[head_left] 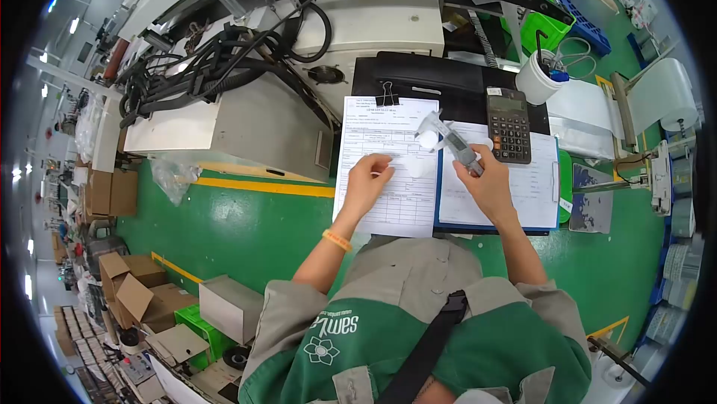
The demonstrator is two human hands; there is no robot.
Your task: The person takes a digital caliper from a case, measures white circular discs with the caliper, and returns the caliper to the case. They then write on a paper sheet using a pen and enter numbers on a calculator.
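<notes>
My right hand [489, 186] is closed around the body of a caliper [461, 151], whose jaws point up and to the left. At the jaws is a small white round piece [428, 140]; I cannot tell whether they grip it. My left hand [367, 186] is held over a printed form [388, 206], its fingers curled and thumb near the fingertips. Whatever it may hold is too faint to make out. A blue-edged clipboard [523, 213] with papers lies under my right hand. Beyond that hand is a black calculator [508, 126].
A black binder clip [387, 95] sits at the form's top edge. To the right stand a white cup [536, 79] with tools and a white film roll [665, 94]. Machine housing [239, 116] and black cables [224, 68] fill the left. Cardboard boxes [146, 296] lie at lower left.
</notes>
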